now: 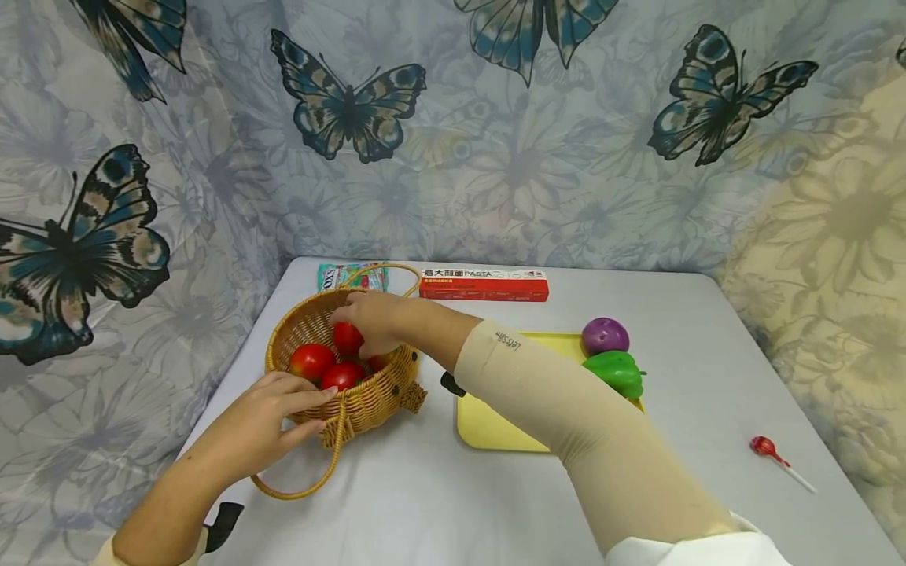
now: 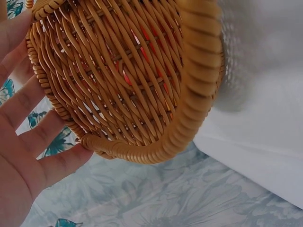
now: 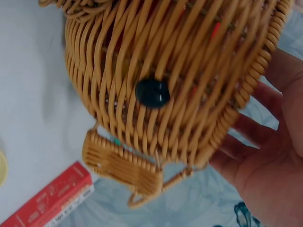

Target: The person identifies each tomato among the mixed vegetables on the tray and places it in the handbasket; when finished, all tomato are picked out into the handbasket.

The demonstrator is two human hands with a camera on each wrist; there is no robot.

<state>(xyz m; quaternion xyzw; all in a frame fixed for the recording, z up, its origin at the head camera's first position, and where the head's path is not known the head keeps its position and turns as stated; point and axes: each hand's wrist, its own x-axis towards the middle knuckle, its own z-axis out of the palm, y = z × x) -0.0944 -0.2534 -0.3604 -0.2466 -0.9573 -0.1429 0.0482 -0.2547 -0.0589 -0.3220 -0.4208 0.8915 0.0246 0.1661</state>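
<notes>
A woven wicker basket (image 1: 378,401) stands at the left of the table with several red tomatoes (image 1: 312,362) in it. My right hand (image 1: 375,321) reaches over the rim and holds one tomato (image 1: 347,338) inside, between thumb and fingers. In the right wrist view the basket wall hides the fingertips of the right hand (image 3: 265,142). At the near side, my left hand (image 1: 265,420) holds the basket rim, fingers over the edge and thumb outside. The left wrist view shows the fingers of the left hand (image 2: 28,142) spread along the wicker edge.
Behind the basket lie a teal packet (image 1: 329,277) and a red pasta box (image 1: 484,285). A yellow tray (image 1: 495,424), partly covered by my right arm, has a purple onion-like vegetable (image 1: 605,336) and a green pepper (image 1: 614,373) at its right. A red lollipop (image 1: 764,446) lies far right.
</notes>
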